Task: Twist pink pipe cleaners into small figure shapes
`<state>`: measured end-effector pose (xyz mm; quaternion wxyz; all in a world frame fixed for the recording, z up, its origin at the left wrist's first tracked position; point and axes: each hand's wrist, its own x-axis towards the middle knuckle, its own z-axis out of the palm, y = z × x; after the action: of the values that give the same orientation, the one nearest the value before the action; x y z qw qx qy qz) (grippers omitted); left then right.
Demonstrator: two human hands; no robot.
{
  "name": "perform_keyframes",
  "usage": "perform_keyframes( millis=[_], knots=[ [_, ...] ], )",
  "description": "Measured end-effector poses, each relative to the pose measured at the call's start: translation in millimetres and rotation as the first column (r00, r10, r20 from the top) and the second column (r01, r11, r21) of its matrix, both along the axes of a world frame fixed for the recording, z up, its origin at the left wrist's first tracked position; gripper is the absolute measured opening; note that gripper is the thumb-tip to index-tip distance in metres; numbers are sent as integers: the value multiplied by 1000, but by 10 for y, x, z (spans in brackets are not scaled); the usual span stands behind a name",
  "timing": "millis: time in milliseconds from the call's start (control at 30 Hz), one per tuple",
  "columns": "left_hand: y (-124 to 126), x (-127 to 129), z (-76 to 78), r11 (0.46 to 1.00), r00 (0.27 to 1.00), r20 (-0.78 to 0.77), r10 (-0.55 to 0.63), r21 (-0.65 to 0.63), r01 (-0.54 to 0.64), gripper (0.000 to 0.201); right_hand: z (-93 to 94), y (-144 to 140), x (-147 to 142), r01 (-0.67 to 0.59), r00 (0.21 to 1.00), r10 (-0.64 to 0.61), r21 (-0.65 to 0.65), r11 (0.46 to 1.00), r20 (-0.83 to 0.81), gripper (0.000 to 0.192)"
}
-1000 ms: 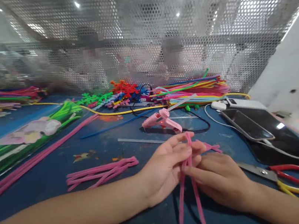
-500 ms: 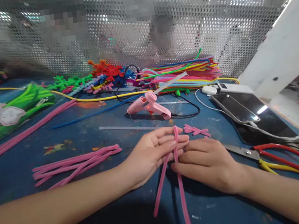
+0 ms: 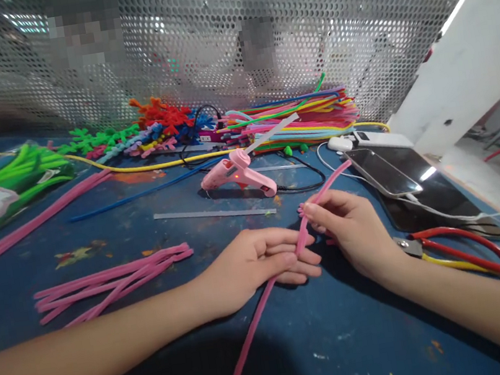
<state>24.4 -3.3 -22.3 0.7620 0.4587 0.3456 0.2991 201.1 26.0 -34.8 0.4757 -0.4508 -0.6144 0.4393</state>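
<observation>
A long pink pipe cleaner [image 3: 253, 331] runs diagonally from the near table edge up toward the phone. My left hand [image 3: 261, 264] lies palm up on the blue table [image 3: 154, 239] with its fingers curled around the middle of the pipe cleaner. My right hand [image 3: 354, 228] pinches the same pipe cleaner a little higher, between thumb and fingers, and its upper end sticks out past the fingers. Both hands are close together, nearly touching.
A pink glue gun [image 3: 236, 174] lies just beyond the hands with a glue stick [image 3: 214, 213] beside it. A pink pipe cleaner bundle [image 3: 113, 280] lies left. Red-handled scissors [image 3: 460, 241] and a phone [image 3: 381, 171] lie right. Coloured pipe cleaners [image 3: 305, 118] line the perforated wall.
The folded pink pipe cleaner has been pulled out into one straight length. My right hand lifted from below the left hand to beside it, drawing the upper end up and right.
</observation>
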Motion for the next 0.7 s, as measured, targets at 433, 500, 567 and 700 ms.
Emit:
perform_keyframes(
  millis=[433, 500, 567, 700],
  knots=[
    [7, -3, -12, 998, 998, 23, 52, -48, -51, 19, 89, -56, 14, -223, 972, 205, 179, 958, 114, 5],
    [-2, 4, -4, 995, 996, 12, 91, -32, -91, 18, 75, -65, 11, -207, 975, 189, 159, 965, 120, 7],
    [-6, 7, 7, 989, 989, 6, 151, -8, -151, 17, 62, -72, 1, -200, 978, 192, 104, 974, 82, 9],
    [3, -3, 29, 967, 968, 72, 240, 63, -245, 15, 45, -76, -16, -198, 980, 198, 1, 980, -13, 12]
  ],
)
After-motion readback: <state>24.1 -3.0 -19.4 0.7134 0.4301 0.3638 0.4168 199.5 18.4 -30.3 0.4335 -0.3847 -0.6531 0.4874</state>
